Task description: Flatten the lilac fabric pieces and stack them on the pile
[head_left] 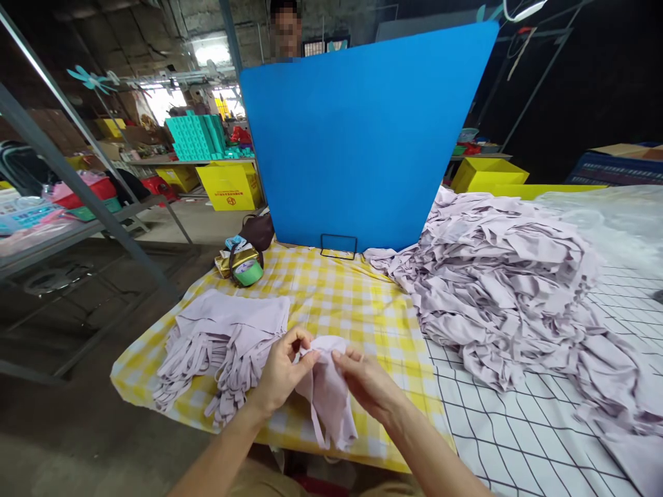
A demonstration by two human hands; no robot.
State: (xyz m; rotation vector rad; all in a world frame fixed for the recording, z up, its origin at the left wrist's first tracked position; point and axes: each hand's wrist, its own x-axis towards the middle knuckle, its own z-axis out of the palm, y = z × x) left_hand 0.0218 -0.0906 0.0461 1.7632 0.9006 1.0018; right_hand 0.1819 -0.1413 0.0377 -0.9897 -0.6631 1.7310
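A small pale lilac fabric piece (334, 404) with a narrow strap hangs between my two hands, over the front of the yellow checked cloth. My left hand (284, 369) pinches its upper left edge between thumb and fingers. On the other side, my right hand (369, 384) grips the upper right edge, fingers closed. The fabric is bunched at the top and drapes down to its hem. Just left of my left hand lies a stack of similar lilac pieces (233, 316), laid flat with their many straps trailing toward me.
A big heap of lilac fabric pieces (497, 297) covers the right side on a white grid-patterned cloth (487, 428). A tall blue board (357, 145) stands behind the yellow checked cloth (378, 310). A green tape roll (249, 274) sits back left. Behind the board is a person.
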